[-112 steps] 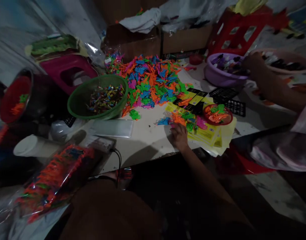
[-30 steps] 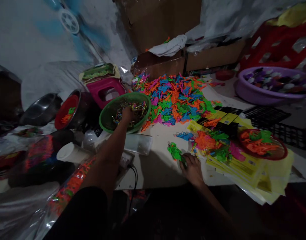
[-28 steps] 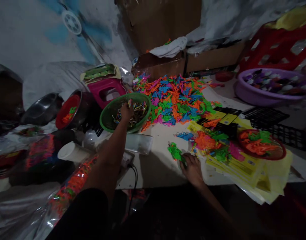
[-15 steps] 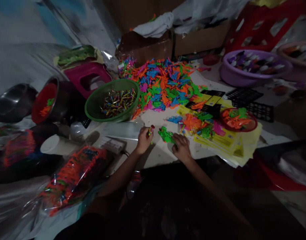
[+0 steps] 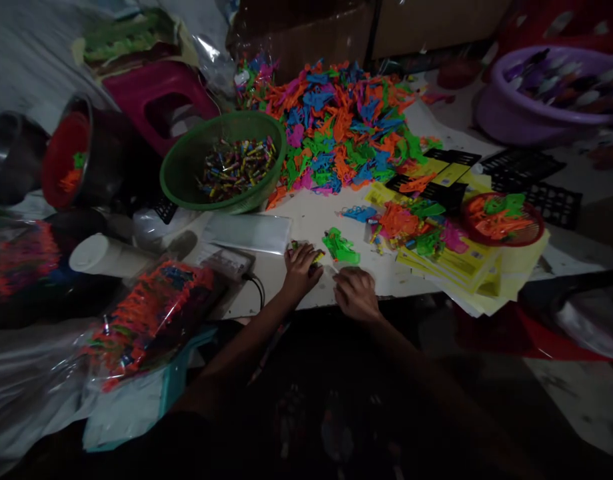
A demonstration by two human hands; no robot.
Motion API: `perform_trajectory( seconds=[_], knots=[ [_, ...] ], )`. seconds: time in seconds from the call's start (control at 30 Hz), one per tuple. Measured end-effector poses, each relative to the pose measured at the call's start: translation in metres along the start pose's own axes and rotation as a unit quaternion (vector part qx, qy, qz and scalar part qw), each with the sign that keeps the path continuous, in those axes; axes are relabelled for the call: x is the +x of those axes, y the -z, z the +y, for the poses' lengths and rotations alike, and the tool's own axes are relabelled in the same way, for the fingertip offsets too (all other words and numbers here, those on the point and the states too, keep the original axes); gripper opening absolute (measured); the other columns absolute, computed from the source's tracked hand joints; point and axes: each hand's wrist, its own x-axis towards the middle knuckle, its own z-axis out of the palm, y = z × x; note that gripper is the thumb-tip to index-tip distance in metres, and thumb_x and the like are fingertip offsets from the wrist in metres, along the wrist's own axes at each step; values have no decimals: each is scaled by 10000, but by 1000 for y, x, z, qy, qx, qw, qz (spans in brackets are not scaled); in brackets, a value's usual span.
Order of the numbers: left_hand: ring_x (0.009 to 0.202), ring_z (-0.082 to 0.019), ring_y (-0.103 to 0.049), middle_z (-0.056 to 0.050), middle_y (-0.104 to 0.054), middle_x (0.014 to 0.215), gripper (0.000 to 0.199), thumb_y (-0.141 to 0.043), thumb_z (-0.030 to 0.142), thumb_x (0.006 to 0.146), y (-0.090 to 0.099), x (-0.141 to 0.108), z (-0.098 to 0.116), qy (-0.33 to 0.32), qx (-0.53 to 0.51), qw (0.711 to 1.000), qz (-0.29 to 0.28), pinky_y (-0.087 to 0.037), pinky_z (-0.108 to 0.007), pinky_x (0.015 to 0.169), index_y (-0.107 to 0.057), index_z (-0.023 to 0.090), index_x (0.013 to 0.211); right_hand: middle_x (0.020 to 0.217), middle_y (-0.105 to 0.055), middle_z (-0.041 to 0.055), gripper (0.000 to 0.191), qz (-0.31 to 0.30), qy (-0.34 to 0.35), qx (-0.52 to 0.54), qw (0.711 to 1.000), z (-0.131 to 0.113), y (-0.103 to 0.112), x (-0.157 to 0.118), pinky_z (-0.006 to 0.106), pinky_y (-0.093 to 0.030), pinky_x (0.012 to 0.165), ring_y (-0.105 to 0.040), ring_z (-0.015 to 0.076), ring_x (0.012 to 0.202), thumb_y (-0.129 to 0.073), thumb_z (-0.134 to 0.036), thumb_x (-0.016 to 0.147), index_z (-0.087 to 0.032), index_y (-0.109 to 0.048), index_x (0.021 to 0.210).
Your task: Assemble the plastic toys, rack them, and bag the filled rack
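My left hand [image 5: 300, 272] rests on the table with its fingers bent over a few small striped tubes [image 5: 318, 257], one showing yellow by the fingertips. My right hand [image 5: 355, 293] lies palm down to its right, fingers loosely bent on the tabletop; nothing is visible in it. Just beyond the two hands lies a small group of bright green plastic toy pieces [image 5: 341, 247], touched by neither. To the left, past my left hand, is a flat clear plastic sleeve [image 5: 247, 232].
A green basin [image 5: 172, 175] holds many striped tubes. Behind it spreads a heap of coloured plastic toys [image 5: 336, 133]. To the right are yellow cards [image 5: 449, 273], a red basket [image 5: 533, 233] of toys and a purple tub [image 5: 506, 110]. A bagged bundle [image 5: 151, 313] lies left.
My right hand has come off the green toy pieces and moved nearer to me. My left hand has lowered to the table with the tubes. The view has shifted downward.
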Motion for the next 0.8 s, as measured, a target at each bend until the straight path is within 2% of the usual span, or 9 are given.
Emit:
perform_trajectory(
  seconds=[0.1,0.2,0.27,0.37,0.47,0.57,0.67,0.73,0.8],
  knots=[
    [1221,-233,-381,-75,-568,1188,305,-496,335,800,-1,-2,1,7,-9,1000,-3,-83,-482,1063,-571,232,1077,1053,-600,66,247,-2,20,-11,1000,-4,3,-10,409,-342,904,-486,225,1016,-471,-247,797,-228,-614,998],
    [1227,-228,-376,-70,-609,1121,263,-480,321,819,0,-3,4,19,-21,999,-17,-62,-488,1063,-586,235,1044,884,-638,60,233,-7,26,27,999,4,13,-27,332,-416,795,-550,173,851,-440,-201,799,-212,-634,929],
    [1232,-235,-372,-78,-600,1137,298,-507,341,807,3,-3,6,24,-35,999,-33,-58,-496,1059,-568,236,1079,775,-644,48,247,-51,37,56,996,10,19,-42,281,-440,713,-567,146,743,-419,-191,797,-206,-641,904],
    [1242,-267,-359,-113,-513,1251,490,-614,393,721,11,-3,3,33,-67,994,-77,-94,-510,1053,-506,240,1174,661,-645,23,263,-147,33,48,987,14,17,-62,234,-435,596,-566,127,606,-424,-243,791,-220,-647,929],
    [1261,-299,-327,-123,-423,1333,640,-684,382,637,22,0,-10,22,-93,985,-145,-185,-512,1038,-465,253,1224,728,-676,31,260,-205,1,6,979,11,6,-69,232,-433,581,-587,146,628,-467,-302,776,-241,-643,957],
    [1277,-292,-305,-110,-379,1364,593,-664,317,647,35,4,-25,-10,-110,976,-187,-273,-463,1031,-491,248,1209,775,-681,45,189,-228,-19,-14,973,4,6,-62,231,-429,581,-598,158,673,-487,-279,772,-237,-666,815],
    [1276,-280,-309,-125,-370,1366,541,-648,286,656,44,5,-32,-25,-95,978,-184,-300,-422,1036,-524,205,1177,712,-658,11,172,-260,8,24,965,-3,25,-45,211,-414,543,-582,131,639,-488,-274,782,-248,-658,763],
    [1281,-276,-301,-136,-361,1370,528,-636,281,671,46,3,-29,-13,-68,984,-166,-292,-416,1045,-521,179,1177,796,-652,9,176,-234,30,49,971,-6,40,-28,219,-441,609,-584,131,723,-486,-280,795,-253,-654,841],
    [1280,-265,-306,-127,-359,1373,516,-613,264,692,47,-2,-24,2,-49,987,-150,-293,-408,1048,-506,177,1189,967,-630,35,189,-178,50,46,982,-8,47,-8,270,-454,748,-564,162,890,-489,-275,802,-237,-650,895]
  ],
)
